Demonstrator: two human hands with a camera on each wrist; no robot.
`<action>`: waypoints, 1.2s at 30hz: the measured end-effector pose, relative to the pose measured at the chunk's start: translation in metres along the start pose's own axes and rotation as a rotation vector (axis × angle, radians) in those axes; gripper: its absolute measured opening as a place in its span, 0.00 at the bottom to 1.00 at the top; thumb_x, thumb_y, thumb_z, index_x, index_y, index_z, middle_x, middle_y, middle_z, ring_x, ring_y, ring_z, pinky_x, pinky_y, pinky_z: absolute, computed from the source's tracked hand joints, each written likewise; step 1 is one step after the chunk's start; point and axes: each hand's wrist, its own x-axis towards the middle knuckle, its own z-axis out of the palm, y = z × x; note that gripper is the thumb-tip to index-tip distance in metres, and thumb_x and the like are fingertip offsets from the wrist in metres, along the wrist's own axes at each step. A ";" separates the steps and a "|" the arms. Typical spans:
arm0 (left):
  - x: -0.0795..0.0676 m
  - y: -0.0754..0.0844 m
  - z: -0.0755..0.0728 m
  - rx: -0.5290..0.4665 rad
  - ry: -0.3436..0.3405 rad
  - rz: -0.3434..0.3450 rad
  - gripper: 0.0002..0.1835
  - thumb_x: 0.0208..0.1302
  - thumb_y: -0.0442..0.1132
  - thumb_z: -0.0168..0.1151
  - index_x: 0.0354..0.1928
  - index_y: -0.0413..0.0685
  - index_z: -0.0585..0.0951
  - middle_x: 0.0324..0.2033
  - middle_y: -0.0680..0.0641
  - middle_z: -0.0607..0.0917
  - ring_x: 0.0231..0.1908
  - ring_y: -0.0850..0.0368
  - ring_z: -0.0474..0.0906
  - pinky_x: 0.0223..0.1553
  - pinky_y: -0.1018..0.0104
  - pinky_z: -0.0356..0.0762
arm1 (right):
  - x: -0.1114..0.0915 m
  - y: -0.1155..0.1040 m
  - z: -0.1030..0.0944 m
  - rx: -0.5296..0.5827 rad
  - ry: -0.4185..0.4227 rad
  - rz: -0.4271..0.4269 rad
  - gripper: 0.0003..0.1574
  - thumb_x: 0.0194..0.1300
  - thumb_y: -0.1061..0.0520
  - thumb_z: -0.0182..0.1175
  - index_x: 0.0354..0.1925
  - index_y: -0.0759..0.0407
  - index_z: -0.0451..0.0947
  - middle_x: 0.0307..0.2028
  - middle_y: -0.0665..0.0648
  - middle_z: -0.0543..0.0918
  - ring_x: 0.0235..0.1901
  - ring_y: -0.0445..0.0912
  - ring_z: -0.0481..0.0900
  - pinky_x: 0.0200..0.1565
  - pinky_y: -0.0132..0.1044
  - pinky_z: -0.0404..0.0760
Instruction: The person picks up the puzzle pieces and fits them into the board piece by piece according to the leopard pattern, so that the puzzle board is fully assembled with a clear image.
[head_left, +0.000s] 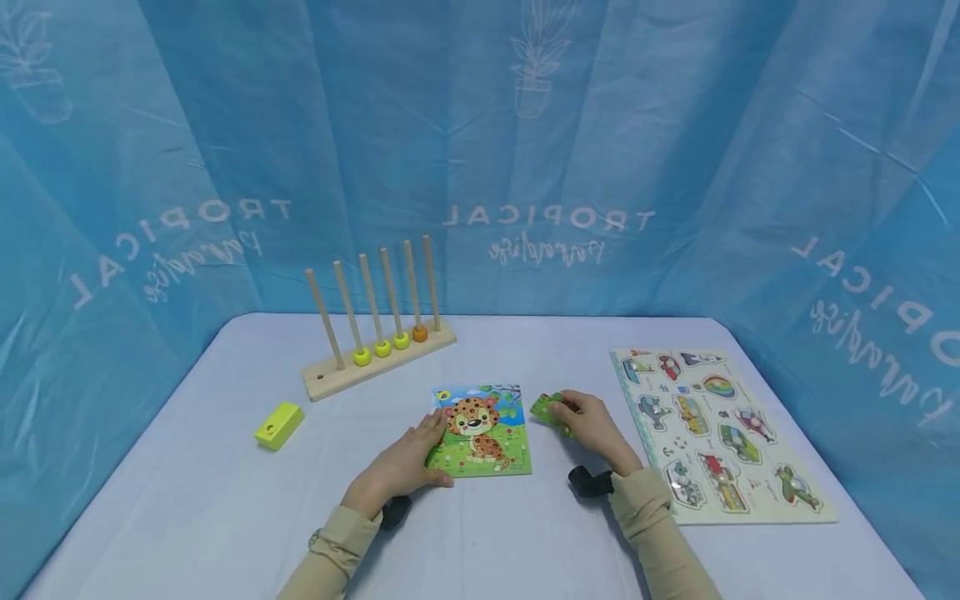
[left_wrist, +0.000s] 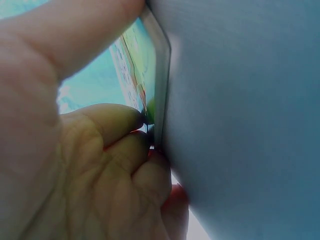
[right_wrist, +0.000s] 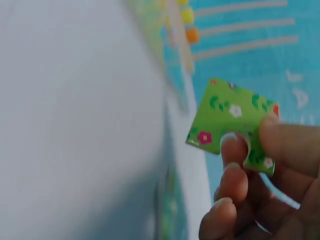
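Observation:
A square leopard jigsaw puzzle (head_left: 487, 425) lies flat on the white table. My left hand (head_left: 408, 457) rests at its left edge, fingers on the border and thumb by the near-left corner. In the left wrist view, the fingertips of the left hand (left_wrist: 115, 165) touch the side of the puzzle board (left_wrist: 162, 75). Just right of the puzzle, my right hand (head_left: 592, 423) pinches a green puzzle piece (head_left: 546, 406) between thumb and fingers. The right wrist view shows that piece (right_wrist: 225, 115) with printed flowers and a rounded notch, held by the right hand (right_wrist: 280, 185) above the table.
A wooden peg stand (head_left: 382, 362) with yellow and orange beads stands back left. A yellow-green block (head_left: 279, 426) lies at the left. A vehicle peg puzzle board (head_left: 656, 454) lies at the right. Blue printed cloth (head_left: 480, 167) hangs behind the table (head_left: 225, 517).

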 end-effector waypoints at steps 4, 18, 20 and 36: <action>-0.001 0.000 -0.001 -0.005 0.002 0.002 0.51 0.54 0.49 0.72 0.74 0.39 0.55 0.76 0.41 0.52 0.75 0.42 0.47 0.76 0.47 0.50 | 0.000 -0.021 0.016 0.011 -0.049 -0.052 0.10 0.70 0.55 0.56 0.34 0.60 0.79 0.26 0.54 0.77 0.23 0.42 0.68 0.25 0.31 0.66; 0.003 -0.004 -0.003 -0.003 0.023 0.024 0.52 0.53 0.49 0.72 0.75 0.39 0.54 0.75 0.39 0.53 0.75 0.41 0.49 0.75 0.44 0.51 | 0.000 -0.079 0.099 -0.225 -0.174 -0.312 0.16 0.65 0.52 0.63 0.46 0.60 0.83 0.26 0.50 0.80 0.23 0.35 0.68 0.25 0.26 0.67; 0.004 -0.005 -0.002 -0.013 0.024 0.022 0.53 0.53 0.49 0.72 0.74 0.39 0.54 0.75 0.39 0.53 0.75 0.40 0.49 0.75 0.43 0.51 | -0.001 -0.082 0.102 -0.244 -0.144 -0.286 0.18 0.63 0.52 0.65 0.48 0.60 0.83 0.29 0.50 0.80 0.26 0.36 0.69 0.27 0.26 0.69; 0.001 -0.004 0.002 -0.012 0.019 0.019 0.54 0.51 0.50 0.73 0.75 0.40 0.54 0.75 0.40 0.53 0.74 0.40 0.50 0.75 0.44 0.53 | -0.002 -0.064 0.080 0.079 -0.109 -0.185 0.29 0.63 0.53 0.65 0.60 0.58 0.74 0.38 0.54 0.80 0.33 0.40 0.74 0.32 0.28 0.75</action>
